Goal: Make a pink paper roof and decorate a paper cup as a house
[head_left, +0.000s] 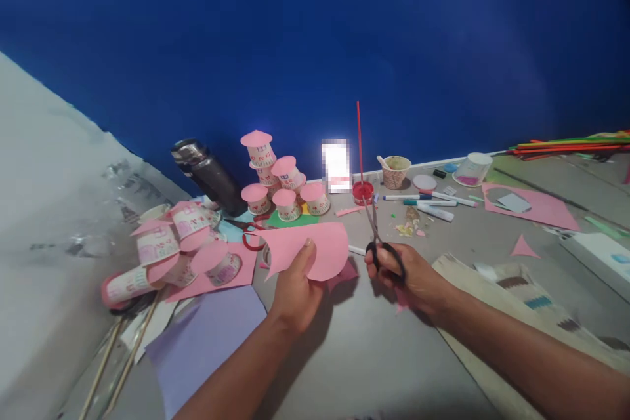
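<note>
A sheet of pink paper (325, 246) with a rounded right end is held in my left hand (300, 289), thumb on top and fingers beneath. My right hand (398, 272) is closed round the black handles of a pair of scissors (373, 226), to the right of the paper and apart from it. The blades point up and away, slightly parted. Below the paper lies another pink piece (344, 273), partly covered. Red-handled scissors (253, 241) rest behind the paper's left end, partly hidden.
Decorated paper cups with pink tops (287, 205) stand stacked at the back; more cups (157, 244) lie at left beside a dark bottle (209, 174). Purple paper (207, 348) lies front left. Markers (436, 211), a brown-patterned cup (395, 174) and a cloth (472, 315) are at right. A blue wall (315, 46) stands behind.
</note>
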A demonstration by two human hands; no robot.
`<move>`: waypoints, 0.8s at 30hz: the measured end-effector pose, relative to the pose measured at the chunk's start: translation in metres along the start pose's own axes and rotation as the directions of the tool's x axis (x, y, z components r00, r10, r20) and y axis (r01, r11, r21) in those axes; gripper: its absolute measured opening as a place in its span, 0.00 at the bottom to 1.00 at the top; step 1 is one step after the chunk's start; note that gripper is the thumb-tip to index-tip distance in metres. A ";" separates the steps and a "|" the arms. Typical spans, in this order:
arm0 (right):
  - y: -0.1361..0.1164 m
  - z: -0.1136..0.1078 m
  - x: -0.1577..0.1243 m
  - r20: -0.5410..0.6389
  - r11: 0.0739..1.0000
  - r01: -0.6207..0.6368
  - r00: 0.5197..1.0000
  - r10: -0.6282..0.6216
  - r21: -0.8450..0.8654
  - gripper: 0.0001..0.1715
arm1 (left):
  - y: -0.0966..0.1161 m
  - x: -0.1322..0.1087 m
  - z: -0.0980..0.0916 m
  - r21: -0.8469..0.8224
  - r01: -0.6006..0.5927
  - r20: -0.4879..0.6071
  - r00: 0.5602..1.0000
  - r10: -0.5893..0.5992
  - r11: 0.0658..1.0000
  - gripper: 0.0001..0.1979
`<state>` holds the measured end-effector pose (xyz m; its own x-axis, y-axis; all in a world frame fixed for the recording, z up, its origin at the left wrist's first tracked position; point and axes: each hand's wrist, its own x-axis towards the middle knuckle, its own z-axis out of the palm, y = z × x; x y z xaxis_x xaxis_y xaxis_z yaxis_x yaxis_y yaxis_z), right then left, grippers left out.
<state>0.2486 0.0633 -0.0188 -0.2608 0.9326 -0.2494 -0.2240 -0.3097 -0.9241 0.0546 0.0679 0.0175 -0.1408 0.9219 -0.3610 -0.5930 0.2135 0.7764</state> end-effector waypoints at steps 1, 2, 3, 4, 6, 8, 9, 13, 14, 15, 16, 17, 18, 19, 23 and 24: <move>0.000 -0.003 0.000 0.006 1.000 0.019 1.000 -0.019 0.016 0.32 | 0.005 -0.002 0.005 -0.035 -0.013 0.003 1.000 0.013 0.999 0.11; 0.000 -0.004 0.000 0.019 0.999 0.031 0.999 -0.031 0.018 0.35 | 0.009 -0.003 0.009 -0.068 -0.022 0.016 1.000 0.023 0.997 0.12; -0.001 -0.005 -0.002 0.038 0.999 0.032 0.999 -0.033 0.004 0.37 | 0.011 -0.003 0.013 -0.100 -0.022 0.035 0.999 0.026 0.995 0.12; -0.003 -0.005 -0.003 0.062 1.000 0.021 0.998 -0.019 -0.023 0.39 | 0.011 -0.003 0.017 -0.131 -0.016 0.050 0.998 0.023 0.991 0.13; -0.005 -0.003 -0.006 0.103 0.995 -0.037 0.994 0.046 -0.089 0.41 | 0.008 0.000 0.024 -0.183 0.014 0.055 0.998 -0.004 0.983 0.13; -0.006 -0.002 -0.008 0.122 0.986 -0.095 0.986 0.111 -0.135 0.43 | 0.003 0.005 0.029 -0.219 0.045 0.025 0.999 -0.041 0.975 0.13; -0.005 -0.002 -0.008 0.128 0.983 -0.110 0.983 0.129 -0.146 0.44 | 0.001 0.008 0.030 -0.228 0.055 0.008 0.998 -0.054 0.972 0.13; 0.005 -0.007 -0.003 0.191 0.977 -0.129 0.968 0.161 -0.171 0.42 | -0.002 0.017 0.028 -0.228 0.059 -0.035 0.997 -0.068 0.972 0.15; 0.007 -0.009 -0.002 0.206 0.975 -0.134 0.964 0.169 -0.176 0.40 | -0.003 0.019 0.027 -0.225 0.057 -0.037 0.997 -0.067 0.973 0.15; 0.010 -0.011 0.000 0.217 0.973 -0.140 0.960 0.179 -0.182 0.39 | -0.003 0.020 0.026 -0.221 0.056 -0.036 0.997 -0.066 0.974 0.16; 0.011 -0.012 0.001 0.222 0.971 -0.145 0.957 0.186 -0.189 0.38 | -0.004 0.022 0.025 -0.217 0.058 -0.034 0.997 -0.066 0.974 0.16; 0.012 -0.013 0.002 0.223 0.969 -0.150 0.955 0.194 -0.198 0.38 | -0.005 0.023 0.024 -0.215 0.058 -0.033 0.997 -0.066 0.975 0.17; 0.012 -0.013 0.002 0.220 0.966 -0.156 0.954 0.201 -0.209 0.38 | -0.007 0.023 0.023 -0.215 0.057 -0.036 0.997 -0.067 0.975 0.18; 0.011 -0.014 0.003 0.218 0.962 -0.160 0.954 0.208 -0.221 0.37 | -0.008 0.024 0.023 -0.217 0.059 -0.043 0.997 -0.070 0.974 0.18; 0.006 -0.014 0.003 0.222 0.955 -0.170 0.949 0.225 -0.241 0.35 | -0.012 0.022 0.025 -0.244 0.076 -0.093 0.990 -0.102 0.967 0.17; 0.006 -0.013 0.003 0.226 0.956 -0.169 0.948 0.224 -0.238 0.35 | -0.012 0.022 0.025 -0.253 0.081 -0.101 0.989 -0.110 0.964 0.17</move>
<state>0.2591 0.0665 -0.0284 -0.5092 0.7732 -0.3780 0.0532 -0.4100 -0.9105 0.0791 0.0934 0.0132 -0.1542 0.8556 -0.4942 -0.7838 0.1986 0.5884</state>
